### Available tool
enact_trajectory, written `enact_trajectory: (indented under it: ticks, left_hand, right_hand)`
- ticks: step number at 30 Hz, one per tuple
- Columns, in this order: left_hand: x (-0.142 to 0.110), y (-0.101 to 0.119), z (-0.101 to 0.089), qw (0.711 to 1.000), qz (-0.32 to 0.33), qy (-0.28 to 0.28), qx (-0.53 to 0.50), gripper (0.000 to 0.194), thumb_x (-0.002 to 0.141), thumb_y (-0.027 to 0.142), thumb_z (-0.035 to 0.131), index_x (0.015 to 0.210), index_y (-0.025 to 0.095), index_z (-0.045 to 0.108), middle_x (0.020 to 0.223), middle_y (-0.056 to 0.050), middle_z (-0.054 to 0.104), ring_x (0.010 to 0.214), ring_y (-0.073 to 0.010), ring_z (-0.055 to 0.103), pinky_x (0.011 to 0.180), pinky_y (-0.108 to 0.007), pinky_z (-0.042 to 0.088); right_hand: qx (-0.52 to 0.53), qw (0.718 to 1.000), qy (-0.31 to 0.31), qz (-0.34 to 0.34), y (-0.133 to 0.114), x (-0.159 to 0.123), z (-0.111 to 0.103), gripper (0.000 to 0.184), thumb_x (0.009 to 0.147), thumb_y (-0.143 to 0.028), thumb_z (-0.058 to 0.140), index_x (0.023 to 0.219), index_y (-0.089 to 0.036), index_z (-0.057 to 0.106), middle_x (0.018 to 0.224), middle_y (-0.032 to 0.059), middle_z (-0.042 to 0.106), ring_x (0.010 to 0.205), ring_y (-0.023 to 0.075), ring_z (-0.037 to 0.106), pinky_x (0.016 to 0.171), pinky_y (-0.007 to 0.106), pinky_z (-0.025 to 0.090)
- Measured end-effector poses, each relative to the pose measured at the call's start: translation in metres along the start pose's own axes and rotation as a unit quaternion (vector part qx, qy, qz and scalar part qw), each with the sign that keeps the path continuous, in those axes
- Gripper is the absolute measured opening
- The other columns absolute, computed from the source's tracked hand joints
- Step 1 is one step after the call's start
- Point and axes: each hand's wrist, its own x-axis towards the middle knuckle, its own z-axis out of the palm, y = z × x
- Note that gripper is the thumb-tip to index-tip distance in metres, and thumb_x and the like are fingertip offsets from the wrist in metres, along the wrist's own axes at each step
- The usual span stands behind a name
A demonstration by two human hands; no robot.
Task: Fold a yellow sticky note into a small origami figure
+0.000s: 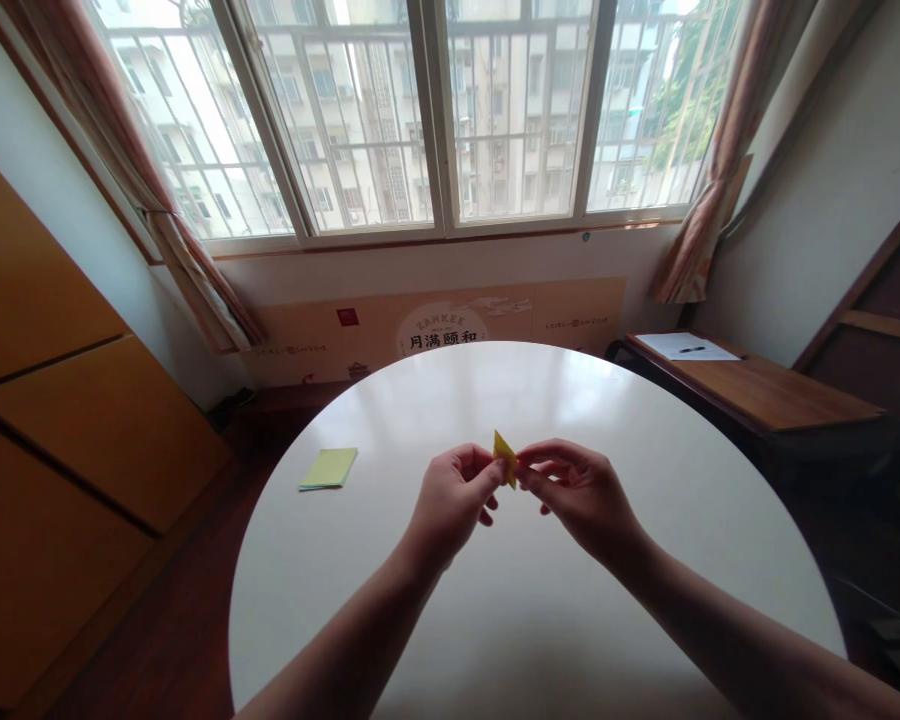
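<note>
A small folded yellow paper point(505, 454) is held above the round white table point(645, 420), pinched between both hands. My left hand point(454, 500) grips its lower left edge with thumb and forefinger. My right hand point(577, 492) pinches its right side, fingers curled. The paper's pointed tip sticks up between the fingertips. Both hands hover over the middle of the table.
A stack of yellow-green paper sheets point(329, 468) lies on the table's left part. A wooden side table point(780, 390) with a white sheet and a pen point(684, 347) stands at the right. A wooden cabinet point(67, 430) is at the left, a window behind.
</note>
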Motion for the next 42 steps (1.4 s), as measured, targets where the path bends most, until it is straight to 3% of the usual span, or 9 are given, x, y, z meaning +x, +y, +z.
enact_trajectory:
  ticks: [8,12,16,24,32,42]
  left_hand:
    - [0.0010,0.0003,0.0007,0.999,-0.015,-0.007,-0.033,0.039,0.073,0.043,0.075,0.095,0.012,0.065,0.070,-0.006,0.067,0.054,-0.0126,0.054,0.040,-0.019,0.044]
    - [0.0013,-0.0001,-0.0012,0.998,-0.030,-0.036,-0.042,0.032,0.076,0.042,0.071,0.086,0.012,0.071,0.077,-0.009,0.068,0.063,-0.0131,0.054,0.043,-0.017,0.042]
    - [0.0019,-0.0015,-0.0025,0.998,-0.032,-0.031,-0.047,0.027,0.075,0.038,0.071,0.082,0.012,0.073,0.074,-0.008,0.066,0.066,-0.0141,0.052,0.044,-0.017,0.042]
    - [0.0012,0.0015,-0.0021,0.998,-0.036,-0.015,-0.048,0.020,0.071,0.032,0.071,0.073,0.012,0.071,0.066,-0.004,0.061,0.062,-0.0129,0.051,0.044,-0.017,0.040]
    - [-0.0015,0.0074,-0.0019,0.998,-0.015,-0.024,-0.055,0.016,0.069,0.029,0.070,0.065,0.014,0.066,0.062,-0.004,0.064,0.057,-0.0121,0.053,0.045,-0.018,0.040]
    - [-0.0017,0.0066,-0.0057,0.997,-0.015,-0.068,-0.046,0.018,0.071,0.030,0.071,0.066,0.013,0.065,0.066,-0.006,0.068,0.055,-0.0117,0.054,0.044,-0.019,0.041]
  right_hand:
    - [0.020,0.999,-0.025,0.028,0.0033,0.0006,-0.0015,0.019,0.074,-0.033,0.080,0.086,-0.020,0.074,0.075,0.0057,0.073,0.067,0.0223,0.067,0.043,0.026,0.050]
    - [0.068,0.995,-0.028,0.066,0.0062,0.0018,-0.0022,0.019,0.075,-0.034,0.079,0.086,-0.020,0.074,0.074,0.0057,0.072,0.070,0.0218,0.067,0.044,0.025,0.049]
    - [0.088,0.992,-0.036,0.083,0.0062,0.0022,-0.0022,0.018,0.076,-0.034,0.078,0.086,-0.020,0.075,0.077,0.0057,0.072,0.070,0.0200,0.065,0.047,0.025,0.050]
    - [0.009,0.999,-0.035,-0.013,0.0000,-0.0002,-0.0013,0.011,0.079,-0.030,0.074,0.085,-0.021,0.075,0.095,0.0083,0.068,0.079,0.0227,0.064,0.047,0.026,0.052]
    - [0.141,0.983,-0.088,0.078,0.0045,0.0028,-0.0028,0.014,0.077,-0.030,0.076,0.086,-0.020,0.076,0.076,0.0054,0.070,0.068,0.0184,0.060,0.047,0.026,0.050]
    - [0.181,0.975,-0.092,0.094,0.0011,0.0017,-0.0017,0.014,0.072,-0.029,0.080,0.080,-0.019,0.074,0.070,0.0045,0.070,0.063,0.0171,0.061,0.044,0.024,0.048]
